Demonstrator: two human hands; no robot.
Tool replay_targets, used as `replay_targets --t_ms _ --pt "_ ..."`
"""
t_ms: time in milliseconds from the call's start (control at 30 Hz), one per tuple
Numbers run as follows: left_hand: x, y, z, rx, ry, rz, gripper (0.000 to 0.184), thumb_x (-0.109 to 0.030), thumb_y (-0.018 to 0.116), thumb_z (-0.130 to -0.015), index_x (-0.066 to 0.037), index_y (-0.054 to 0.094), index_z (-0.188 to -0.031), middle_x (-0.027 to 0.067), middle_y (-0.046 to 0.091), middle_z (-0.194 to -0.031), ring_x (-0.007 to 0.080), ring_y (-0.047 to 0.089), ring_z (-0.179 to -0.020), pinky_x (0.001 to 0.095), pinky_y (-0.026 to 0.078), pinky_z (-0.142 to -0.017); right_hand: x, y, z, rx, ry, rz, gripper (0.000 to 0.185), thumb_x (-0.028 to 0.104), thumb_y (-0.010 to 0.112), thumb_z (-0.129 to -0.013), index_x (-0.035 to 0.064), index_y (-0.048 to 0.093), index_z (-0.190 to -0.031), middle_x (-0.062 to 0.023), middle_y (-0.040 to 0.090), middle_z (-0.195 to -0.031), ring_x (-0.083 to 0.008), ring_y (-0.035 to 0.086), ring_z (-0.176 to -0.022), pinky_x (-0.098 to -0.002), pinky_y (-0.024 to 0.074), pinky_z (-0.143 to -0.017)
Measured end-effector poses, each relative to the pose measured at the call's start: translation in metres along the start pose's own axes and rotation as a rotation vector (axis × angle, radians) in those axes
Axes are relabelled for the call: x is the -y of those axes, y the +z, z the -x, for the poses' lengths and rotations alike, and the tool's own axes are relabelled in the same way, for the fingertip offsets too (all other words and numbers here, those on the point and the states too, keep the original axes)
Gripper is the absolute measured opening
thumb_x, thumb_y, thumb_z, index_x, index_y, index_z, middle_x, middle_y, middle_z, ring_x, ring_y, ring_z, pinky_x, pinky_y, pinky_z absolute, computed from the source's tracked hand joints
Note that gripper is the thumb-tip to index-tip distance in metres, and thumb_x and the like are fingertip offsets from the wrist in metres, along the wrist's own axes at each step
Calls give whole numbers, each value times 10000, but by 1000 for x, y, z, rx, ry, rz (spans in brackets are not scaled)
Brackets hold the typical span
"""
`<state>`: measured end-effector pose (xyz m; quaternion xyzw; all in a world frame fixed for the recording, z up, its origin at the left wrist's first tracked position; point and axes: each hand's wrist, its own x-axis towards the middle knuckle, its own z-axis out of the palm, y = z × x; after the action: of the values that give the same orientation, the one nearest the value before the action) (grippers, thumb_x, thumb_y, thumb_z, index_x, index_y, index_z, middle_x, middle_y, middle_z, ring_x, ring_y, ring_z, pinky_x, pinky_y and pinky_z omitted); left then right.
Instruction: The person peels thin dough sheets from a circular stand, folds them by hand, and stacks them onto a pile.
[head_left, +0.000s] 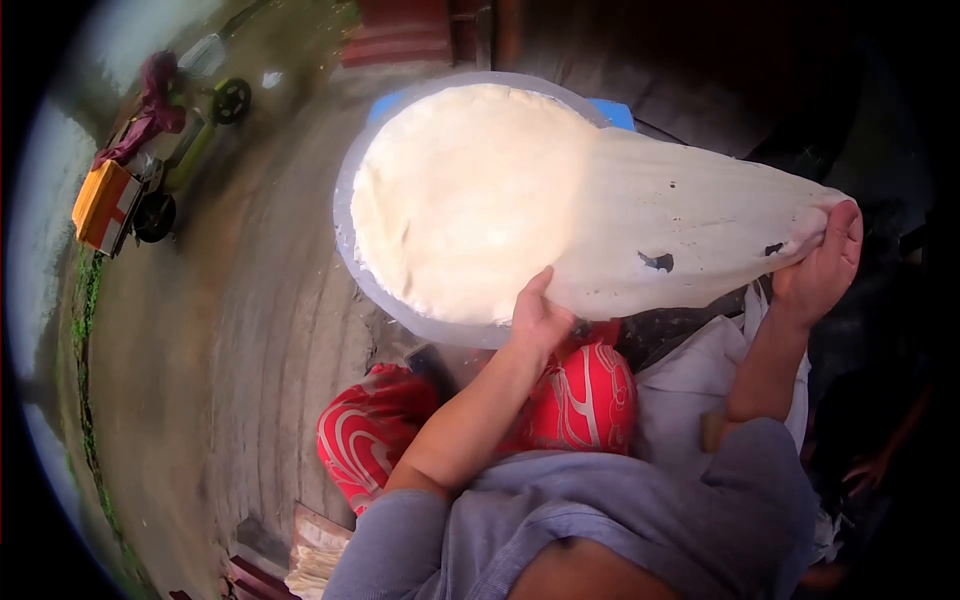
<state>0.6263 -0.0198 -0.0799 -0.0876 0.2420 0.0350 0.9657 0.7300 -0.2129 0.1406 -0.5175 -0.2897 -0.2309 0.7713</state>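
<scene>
A round, cream-coloured layer [460, 190] lies on a wide disc with a translucent rim [345, 215]. From its right side stretches a thin off-white sheet [640, 190], perhaps cloth or dough, narrowing to the right and pierced by a few ragged holes. My right hand [820, 265] is closed around the gathered narrow end, holding it out beyond the disc. My left hand [540, 315] grips the sheet's near edge beside the rim, thumb on top; its other fingers are mostly hidden underneath.
Blue corners [612, 113] show from under the disc. My knees in red patterned trousers [590, 405] are close below it. Pale fabric [685, 400] lies at my right. A green two-wheeled vehicle [185, 150] carrying an orange-and-white box [105, 205] stands outside at the far left.
</scene>
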Motion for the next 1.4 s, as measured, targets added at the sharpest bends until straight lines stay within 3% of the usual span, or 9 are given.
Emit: replay_targets --t_ms 233,300,433,567,700,833,1033,1100,1400 --pt "13 83 68 151 -3 -314 382 -216 559 -921 -23 489 -1243 126 557 -1248 282 545 -1135 447 445 -970 52 -74 -71 -250 -159 73 249 231 516 -964 9 565 -1064 -132 626 -1009 -243 623 -903 -370 530 -805" --pt "-2 100 76 508 58 -454 433 -254 584 -916 -3 477 -1253 136 563 -1234 263 534 -1156 429 421 -987 56 -86 -97 -285 -122 89 242 205 534 -951 2 556 -1081 -149 625 -1029 -262 631 -900 -389 546 -792" --pt "-57 135 54 451 186 -553 426 -303 543 -939 -11 480 -1243 132 555 -1246 264 539 -1144 423 431 -972 0 -10 -124 -93 14 136 242 235 560 -948 26 583 -1067 -77 645 -989 -185 634 -878 -308 535 -756" --pt "-124 174 19 277 434 -636 300 -269 589 -918 -82 533 -1146 87 561 -1201 246 534 -1101 483 414 -988 -95 14 -165 128 262 -33 208 230 539 -958 68 579 -1082 -36 642 -1021 -149 599 -977 -313 466 -869" --pt "-168 208 40 504 704 -669 238 -243 598 -911 -69 569 -1071 100 584 -1171 272 530 -1152 546 360 -1049 -105 50 -147 177 159 -289 208 232 507 -971 76 567 -1096 -43 634 -1056 -159 593 -1001 -326 455 -889" --pt "-173 160 87 454 873 -731 296 -245 547 -935 -35 544 -1144 134 555 -1258 274 481 -1229 508 335 -1080 -93 34 -66 233 372 -319 193 241 465 -990 93 531 -1095 -27 621 -1050 -144 592 -988 -316 467 -879" --pt "-136 2 105 -176 708 -661 478 -241 569 -914 -27 444 -1323 91 531 -1298 248 494 -1204 431 361 -1036 -131 -23 99 72 878 -179 204 192 495 -977 44 554 -1105 -31 617 -1070 -108 590 -957 -278 488 -828" --pt "-130 -36 101 -218 668 -631 475 -225 570 -913 -20 443 -1321 89 539 -1284 250 510 -1179 418 379 -1022 -142 -52 140 60 990 -68 155 181 510 -969 60 562 -1052 -11 626 -1014 -96 598 -902 -264 500 -771" --pt "-70 -87 135 -360 565 -661 399 3 522 -872 24 471 -1267 124 580 -1171 265 604 -1017 387 528 -830 -80 -73 159 -64 1012 -83 164 140 514 -959 37 546 -1082 -39 623 -1043 -100 582 -937 -263 469 -846"
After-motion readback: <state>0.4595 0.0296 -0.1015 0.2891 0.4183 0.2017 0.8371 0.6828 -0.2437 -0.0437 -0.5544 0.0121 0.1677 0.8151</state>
